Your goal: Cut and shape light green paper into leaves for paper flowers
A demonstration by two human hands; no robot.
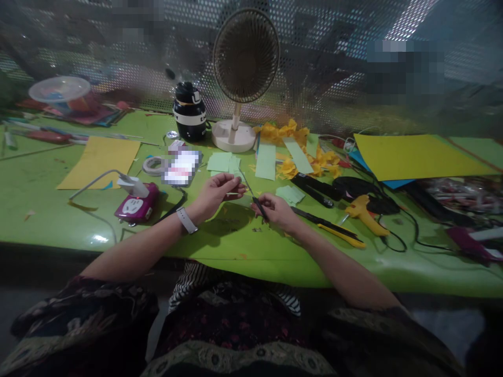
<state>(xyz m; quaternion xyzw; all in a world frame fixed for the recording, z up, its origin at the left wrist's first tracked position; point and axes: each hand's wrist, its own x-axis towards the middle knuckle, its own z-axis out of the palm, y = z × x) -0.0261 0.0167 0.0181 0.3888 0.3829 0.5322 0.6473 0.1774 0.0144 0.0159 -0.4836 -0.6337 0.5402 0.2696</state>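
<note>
My left hand (220,192), with a pale watch band (186,220) on its wrist, pinches a small piece of light green paper (238,180) near the middle of the table. To its right, my right hand (272,210) is closed around the dark handles of a pair of scissors (259,205). The blades point up and left, close to the left fingertips and the paper piece. Behind my left hand lie small light green paper pieces (220,163). More such pieces (290,195) rest just beyond my right hand.
Behind stand a fan (234,137) and a black bottle (190,118). At left are a purple power socket (133,208), a tape roll (154,165) and a phone (182,167). A yellow-handled cutter (341,234), a yellow glue gun (363,213) and cables lie at right.
</note>
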